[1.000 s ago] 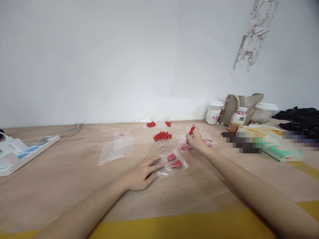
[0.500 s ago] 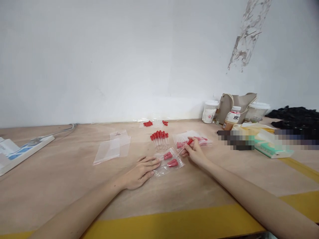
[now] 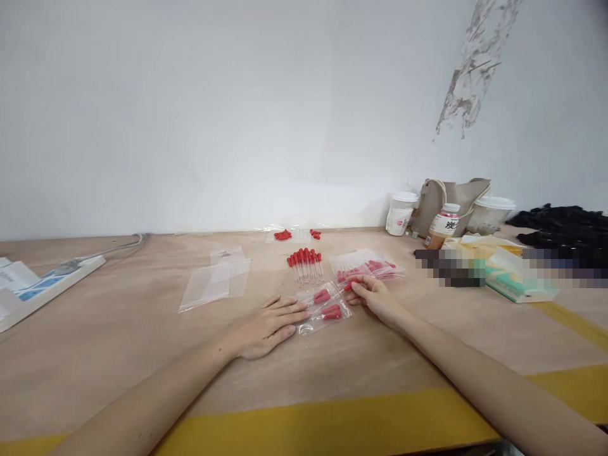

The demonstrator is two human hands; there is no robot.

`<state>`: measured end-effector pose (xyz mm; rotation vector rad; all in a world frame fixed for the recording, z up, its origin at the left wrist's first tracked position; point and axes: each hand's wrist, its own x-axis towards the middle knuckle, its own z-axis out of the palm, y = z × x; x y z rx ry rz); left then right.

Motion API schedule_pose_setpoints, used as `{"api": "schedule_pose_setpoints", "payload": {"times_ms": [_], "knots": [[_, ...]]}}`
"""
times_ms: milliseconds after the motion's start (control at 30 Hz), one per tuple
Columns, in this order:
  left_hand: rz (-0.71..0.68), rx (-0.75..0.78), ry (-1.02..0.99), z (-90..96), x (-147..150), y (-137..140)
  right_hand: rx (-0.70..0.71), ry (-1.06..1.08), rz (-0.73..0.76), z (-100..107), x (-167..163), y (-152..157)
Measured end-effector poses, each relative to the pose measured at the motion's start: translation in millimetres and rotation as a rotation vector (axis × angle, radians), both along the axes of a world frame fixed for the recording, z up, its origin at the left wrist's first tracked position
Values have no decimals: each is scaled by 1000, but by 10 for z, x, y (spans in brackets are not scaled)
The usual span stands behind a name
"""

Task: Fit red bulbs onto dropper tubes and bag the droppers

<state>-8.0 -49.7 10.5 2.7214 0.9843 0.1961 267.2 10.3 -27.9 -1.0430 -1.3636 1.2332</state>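
My left hand (image 3: 268,324) lies flat with its fingers stretched over the left edge of a clear zip bag (image 3: 311,325) on the table. Inside that bag are several droppers with red bulbs (image 3: 331,312). At the bag's right, open-looking end, my right hand (image 3: 376,297) pinches a dropper (image 3: 350,285) by its red bulb, its thin tube pointing left to the bag's mouth. Just behind the bag lies a row of loose glass droppers (image 3: 304,261) with red bulbs. Filled zip bags (image 3: 363,265) of droppers lie beyond my right hand.
Flat, clear zip bags (image 3: 206,286) lie to the left. Small red pieces (image 3: 283,235) rest on plastic by the wall. A power strip (image 3: 61,286) is far left. A paper cup (image 3: 400,215), a bottle (image 3: 441,227), a grey bag (image 3: 430,206) and a tissue pack (image 3: 520,285) stand right.
My right hand has lowered the dropper towards the zip bag's mouth, its bulb now nearer the bag. My left hand stays flat on the bag.
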Motion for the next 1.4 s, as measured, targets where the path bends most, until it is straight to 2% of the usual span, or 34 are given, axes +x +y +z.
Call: {"api": "schedule_pose_setpoints", "payload": {"times_ms": [100,200,333,500,567,667,800,900,967,1000,1233,1333,1400], "knots": [[16,6,3,-9,4,0,217,-323,31,9,35,-6],[11,19,-9,-20,2,4,392,-531,51,27,52,-16],[4,25,-18,-30,-3,5,506,-638,86,32,41,-6],[-2,23,-32,-30,-3,2,573,-646,144,24,36,55],[-3,20,-30,-26,-2,3,549,-618,198,26,28,64],[-4,14,-14,-20,0,6,442,-557,290,36,-2,36],[-2,11,4,-18,1,5,302,-428,334,48,-39,-8],[-8,16,9,-17,0,6,214,-372,172,50,-47,9],[-24,11,12,-14,-4,11,180,-403,35,48,-55,31],[-39,6,14,-11,-7,15,162,-426,13,48,-63,38],[-138,15,31,29,-9,14,93,-448,211,88,-144,-26],[-88,37,-16,28,-1,-9,32,-387,210,134,-140,-79],[-3,70,-68,-3,-8,0,-47,-269,226,171,-112,-103]]}}
